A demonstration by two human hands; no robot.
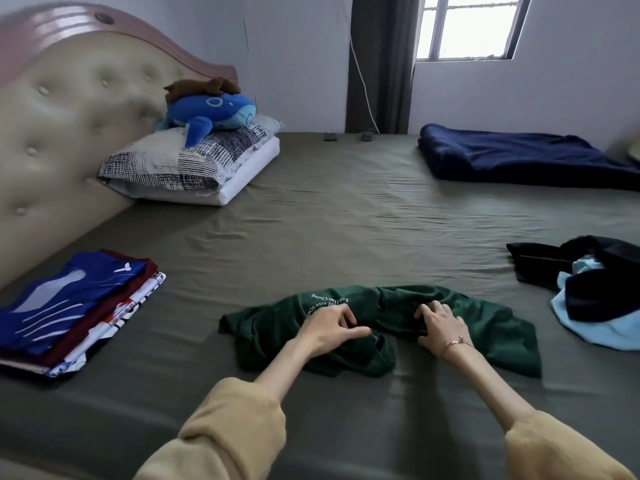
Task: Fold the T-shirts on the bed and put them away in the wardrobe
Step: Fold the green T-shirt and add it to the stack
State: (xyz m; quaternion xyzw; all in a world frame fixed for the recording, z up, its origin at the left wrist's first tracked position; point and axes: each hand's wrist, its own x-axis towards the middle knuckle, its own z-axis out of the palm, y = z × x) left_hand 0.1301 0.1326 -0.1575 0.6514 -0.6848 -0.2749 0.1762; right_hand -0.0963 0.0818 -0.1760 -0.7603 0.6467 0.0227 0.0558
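A dark green T-shirt (498, 334) with white lettering lies crumpled on the olive bed sheet (346, 220) in front of me. My left hand (329, 329) pinches a fold of its cloth near the lettering. My right hand (441, 323), with a bracelet on the wrist, grips the bunched cloth a little to the right. A stack of folded T-shirts (69, 306), blue on top, sits at the left near the bed's edge. At the right lies an unfolded heap of black and light blue clothes (595, 292).
Pillows (187, 164) with a blue plush toy (211, 112) lean by the padded headboard (69, 126) at the back left. A folded navy blanket (526, 157) lies at the back right. Two small dark objects rest by the far wall under a curtain and window.
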